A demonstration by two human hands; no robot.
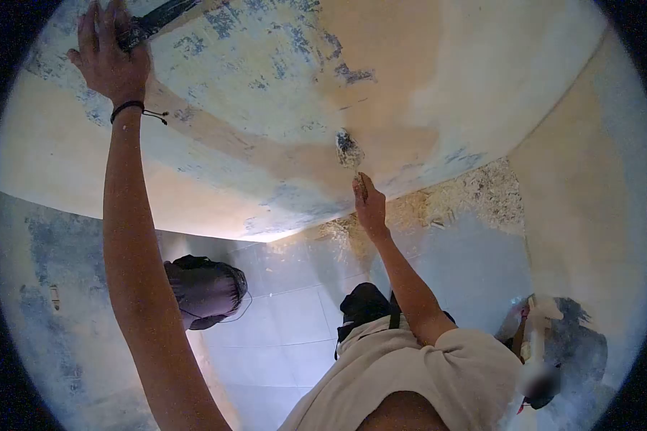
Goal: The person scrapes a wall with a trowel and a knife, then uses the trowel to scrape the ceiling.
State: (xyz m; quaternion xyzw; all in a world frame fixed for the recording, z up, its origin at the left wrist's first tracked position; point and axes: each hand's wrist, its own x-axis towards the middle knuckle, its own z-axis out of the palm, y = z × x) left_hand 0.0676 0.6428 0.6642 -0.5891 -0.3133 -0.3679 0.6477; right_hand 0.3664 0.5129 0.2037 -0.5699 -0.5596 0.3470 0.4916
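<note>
Up and far left of the dark gouge (349,147) in the mottled wall (438,79), the person's left hand (109,61) presses a dark scraper (154,21) flat to the surface, grip closed on its handle. By the look of it, old coating is being scraped off; a further stroke would call for firm pressure and a shallow blade angle. Below-left of the gouge a dark bag (207,291) lies on the tiled floor (287,337). Just under the gouge a co-worker's hand (370,208) reaches up; whether it holds anything is unclear. Right of the gouge, debris (474,190) litters the floor. The scraper's blade runs out of frame, and the person's right hand is nowhere visible.
</note>
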